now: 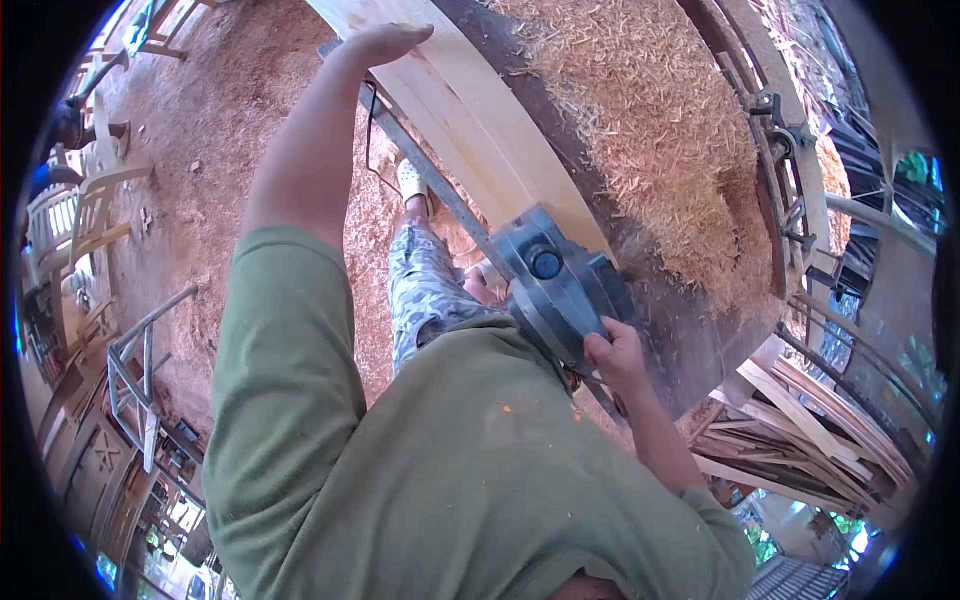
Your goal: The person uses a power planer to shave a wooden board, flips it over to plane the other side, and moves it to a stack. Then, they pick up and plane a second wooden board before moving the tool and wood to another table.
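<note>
A blue-grey electric planer (560, 280) sits on the near end of a long, pale wooden board (490, 140). My right hand (622, 358) is wrapped around the planer's rear handle. Farther up the board, my left hand (392, 44) lies with its fingers stretched out, apparently resting on the wood; its palm is hidden. The board lies along the bench's left edge, and the planer covers its near end. Fine dust blurs the area just right of the planer.
A thick heap of wood shavings (660, 150) covers the dark bench top (700, 340). Clamps (785, 125) line its far side. Wood strips (800, 420) are stacked at right. Wooden chairs (100, 215) and a metal frame (140, 370) stand at left on the shavings-strewn floor (240, 130).
</note>
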The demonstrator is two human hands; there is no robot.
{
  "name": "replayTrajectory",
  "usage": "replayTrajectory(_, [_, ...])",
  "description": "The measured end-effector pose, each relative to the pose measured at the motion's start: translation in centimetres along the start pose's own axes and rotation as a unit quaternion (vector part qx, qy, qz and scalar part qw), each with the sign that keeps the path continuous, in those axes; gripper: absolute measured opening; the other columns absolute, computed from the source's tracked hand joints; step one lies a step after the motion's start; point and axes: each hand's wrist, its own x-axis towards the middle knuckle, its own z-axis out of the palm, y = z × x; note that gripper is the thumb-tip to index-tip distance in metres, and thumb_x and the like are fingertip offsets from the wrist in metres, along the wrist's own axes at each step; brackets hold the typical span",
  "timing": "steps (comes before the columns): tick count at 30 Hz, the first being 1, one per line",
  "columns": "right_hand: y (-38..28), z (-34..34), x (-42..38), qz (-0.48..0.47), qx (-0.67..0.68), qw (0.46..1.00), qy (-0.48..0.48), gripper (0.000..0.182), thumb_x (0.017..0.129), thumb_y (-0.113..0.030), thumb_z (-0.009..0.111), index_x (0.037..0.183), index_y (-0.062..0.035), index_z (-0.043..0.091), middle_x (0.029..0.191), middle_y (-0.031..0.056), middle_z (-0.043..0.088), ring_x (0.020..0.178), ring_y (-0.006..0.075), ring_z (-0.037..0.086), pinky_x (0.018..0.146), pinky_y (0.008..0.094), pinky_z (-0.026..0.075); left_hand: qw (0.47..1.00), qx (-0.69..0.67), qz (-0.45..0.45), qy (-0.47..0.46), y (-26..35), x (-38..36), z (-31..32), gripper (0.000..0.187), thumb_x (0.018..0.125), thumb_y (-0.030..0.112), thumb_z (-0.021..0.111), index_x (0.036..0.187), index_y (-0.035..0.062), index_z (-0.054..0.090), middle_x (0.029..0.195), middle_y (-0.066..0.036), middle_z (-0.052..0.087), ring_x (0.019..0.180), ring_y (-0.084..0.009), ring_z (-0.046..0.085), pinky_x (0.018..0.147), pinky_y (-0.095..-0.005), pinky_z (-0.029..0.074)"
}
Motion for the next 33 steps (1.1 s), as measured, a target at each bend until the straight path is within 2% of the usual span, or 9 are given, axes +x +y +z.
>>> replayTrajectory(8, [-7.0,4.8,5.2,-0.061,-0.016,0.998,0.027,0.030,0.088,-0.028,0.060,0.070,-0.0041,0.057,0.060,-0.0015,0.054,0.054,0.0056,0.050,0.050,0.0241,0.038,0.998,-0.054,-0.041,-0.005,0.7,-1.6,-0.5,0.078,0.093,0.070,0.042,0.138,0.0080,0.056,0.145,-0.018,0.050,0.135,-0.0336,0.045,0.114,-0.0395,0.033])
replayTrajectory(17, [-14.5,9.3,12.3,-0.090,-0.017,0.995,0.037,0.045,0.093,-0.043,0.060,0.071,-0.0034,0.058,0.059,0.0006,0.054,0.049,0.0065,0.049,0.047,0.0233,0.037,0.998,-0.039,-0.052,0.005,3.6,-3.9,-2.9,0.094,0.083,0.082,0.045,0.132,0.0038,0.060,0.138,-0.023,0.054,0.131,-0.0325,0.052,0.105,-0.0379,0.044])
replayTrajectory(24, [-20.6,12.1,16.1,-0.084,-0.039,0.996,0.021,0.051,0.095,-0.050,0.057,0.082,-0.0008,0.065,0.061,0.0005,0.055,0.050,0.0079,0.050,0.048,0.0236,0.039,0.919,-0.376,-0.076,0.091,-2.6,0.9,-1.2,0.078,0.097,0.064,0.043,0.130,-0.0055,0.058,0.124,-0.023,0.063,0.122,-0.0287,0.056,0.102,-0.0390,0.043])
replayTrajectory(27, [-21.3,13.1,17.9,-0.092,0.014,0.995,0.033,0.058,0.087,-0.055,0.065,0.068,0.0000,0.063,0.057,0.0039,0.056,0.049,0.0113,0.053,0.047,0.0282,0.041,0.824,-0.422,-0.013,0.377,-3.3,-4.9,1.1,0.060,0.101,0.051,0.046,0.119,-0.0014,0.067,0.121,-0.021,0.067,0.117,-0.0274,0.062,0.095,-0.0315,0.049])
replayTrajectory(28, [-21.7,13.3,18.2,-0.094,0.015,0.995,0.030,0.058,0.087,-0.055,0.065,0.068,0.0000,0.063,0.057,0.0039,0.056,0.049,0.0113,0.053,0.047,0.0282,0.041,0.749,-0.403,0.020,0.525,-0.2,-8.9,1.7,0.051,0.098,0.044,0.047,0.080,0.0001,0.066,0.080,-0.020,0.065,0.077,-0.0309,0.063,0.070,-0.0433,0.044])
replayTrajectory(29, [-22.1,13.4,18.2,-0.089,0.002,0.996,0.022,0.056,0.090,-0.054,0.062,0.074,-0.0008,0.063,0.058,0.0024,0.055,0.048,0.0102,0.051,0.047,0.0260,0.040,0.718,-0.364,0.013,0.593,0.3,-10.8,4.2,0.039,0.099,0.029,0.051,0.075,-0.0008,0.060,0.071,-0.017,0.060,0.069,-0.0289,0.060,0.065,-0.0421,0.044])
replayTrajectory(30, [-22.6,13.4,18.4,-0.087,-0.014,0.996,0.012,0.053,0.094,-0.053,0.058,0.080,-0.0017,0.064,0.060,0.0008,0.054,0.048,0.0090,0.049,0.047,0.0239,0.040,0.738,-0.237,-0.013,0.632,2.3,-14.2,6.5,0.028,0.096,0.019,0.056,0.076,-0.0003,0.057,0.068,-0.014,0.058,0.070,-0.0265,0.060,0.065,-0.0393,0.045])
replayTrajectory(32, [-23.2,13.5,19.3,-0.093,-0.018,0.995,0.010,0.053,0.093,-0.053,0.059,0.079,-0.0021,0.063,0.059,0.0009,0.054,0.047,0.0092,0.049,0.046,0.0240,0.039,0.791,-0.423,0.056,0.439,7.6,-20.4,12.3,0.015,0.083,0.002,0.068,0.073,0.0043,0.056,0.074,-0.010,0.060,0.062,-0.0225,0.058,0.055,-0.0382,0.044])
replayTrajectory(33, [-23.3,13.8,19.7,-0.087,-0.020,0.996,0.014,0.054,0.093,-0.054,0.059,0.078,-0.0025,0.062,0.058,0.0010,0.053,0.046,0.0094,0.048,0.045,0.0240,0.038,0.879,-0.161,0.168,0.416,7.9,-21.0,16.5,0.019,0.077,0.003,0.073,0.072,0.0091,0.056,0.075,-0.010,0.060,0.059,-0.0281,0.059,0.049,-0.0378,0.044])
